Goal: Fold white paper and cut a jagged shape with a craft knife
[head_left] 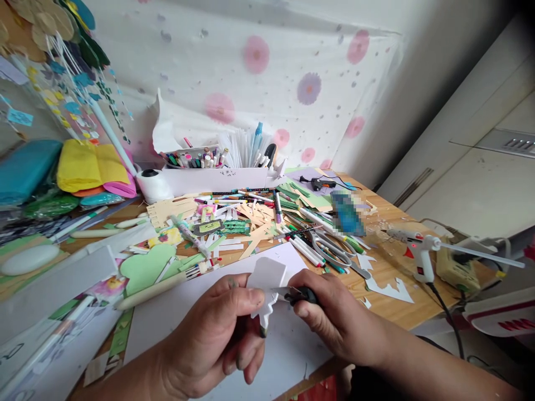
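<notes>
Between the thumb and fingers of my left hand (213, 323) is a small white foam board piece (268, 274) with a jagged lower edge. My right hand (338, 312) grips a black-handled craft knife (303, 295). Its blade points left and meets the foam piece close to my left thumb. Both hands are held above a white sheet (167, 317) lying on the table. Part of the knife's handle is hidden inside my right fist.
A white glue gun (422, 253) with a long stick stands at the right. Scissors (334, 248), markers (303, 248) and paper scraps (254, 214) crowd the middle. A pen box (217, 178) sits at the back. A green paper cutout (146, 267) lies left.
</notes>
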The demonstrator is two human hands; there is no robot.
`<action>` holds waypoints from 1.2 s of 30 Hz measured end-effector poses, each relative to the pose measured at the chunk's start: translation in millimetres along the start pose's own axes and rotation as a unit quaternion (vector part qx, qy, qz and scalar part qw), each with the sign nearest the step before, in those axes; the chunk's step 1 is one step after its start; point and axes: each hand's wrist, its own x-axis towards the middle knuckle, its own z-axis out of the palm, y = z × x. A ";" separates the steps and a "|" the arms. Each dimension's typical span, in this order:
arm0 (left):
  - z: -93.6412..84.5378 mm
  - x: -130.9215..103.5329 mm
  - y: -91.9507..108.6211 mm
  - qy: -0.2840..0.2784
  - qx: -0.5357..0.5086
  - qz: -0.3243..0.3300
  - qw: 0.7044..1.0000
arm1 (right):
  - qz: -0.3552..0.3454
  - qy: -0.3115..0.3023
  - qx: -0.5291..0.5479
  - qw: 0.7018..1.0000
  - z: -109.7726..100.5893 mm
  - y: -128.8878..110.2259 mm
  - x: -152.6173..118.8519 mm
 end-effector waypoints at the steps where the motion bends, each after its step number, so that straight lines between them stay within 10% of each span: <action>1: 0.7 0.0 0.5 0.000 -0.003 0.001 1.000 | -0.001 0.002 0.001 1.000 0.0 -0.4 0.0; 36: 2.7 0.6 -5.6 -0.008 -0.085 -0.056 0.995 | 0.063 -0.075 -0.021 0.995 -5.7 -3.2 1.7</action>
